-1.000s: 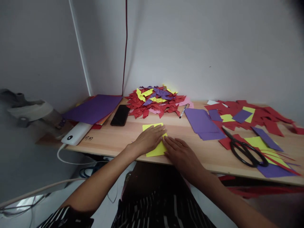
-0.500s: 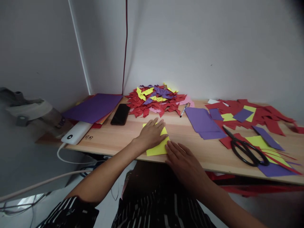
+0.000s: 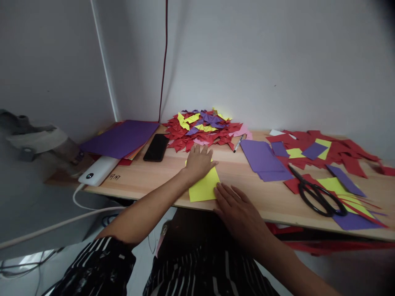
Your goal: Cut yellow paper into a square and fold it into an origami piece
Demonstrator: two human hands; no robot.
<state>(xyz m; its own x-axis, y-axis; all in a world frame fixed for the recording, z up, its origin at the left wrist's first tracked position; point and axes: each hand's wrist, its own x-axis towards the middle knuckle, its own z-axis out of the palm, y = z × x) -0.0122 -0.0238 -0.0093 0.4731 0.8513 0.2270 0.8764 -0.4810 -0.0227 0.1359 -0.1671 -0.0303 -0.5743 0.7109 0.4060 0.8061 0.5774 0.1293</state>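
Observation:
A sheet of yellow paper (image 3: 202, 190) lies flat on the wooden table in front of me, near its front edge. My left hand (image 3: 199, 164) rests on the sheet's far part with its fingers spread, covering the upper edge. At the sheet's right side my right hand (image 3: 235, 204) lies flat, its fingertips touching the paper's edge and its fingers stretched out. Just beyond the left hand is a heap of folded paper pieces (image 3: 200, 127) in red, yellow, purple and pink.
Purple sheets (image 3: 265, 160) lie right of the hands, with a pen (image 3: 238, 144) beside them. Black-handled scissors (image 3: 321, 197) rest among paper scraps (image 3: 333, 154) farther right. To the left are a phone (image 3: 156, 148), a white power bank (image 3: 99, 170) and stacked coloured paper (image 3: 123, 137).
My left hand has slid away from me over the yellow paper, uncovering more of its near part. My right hand stays at the paper's right edge.

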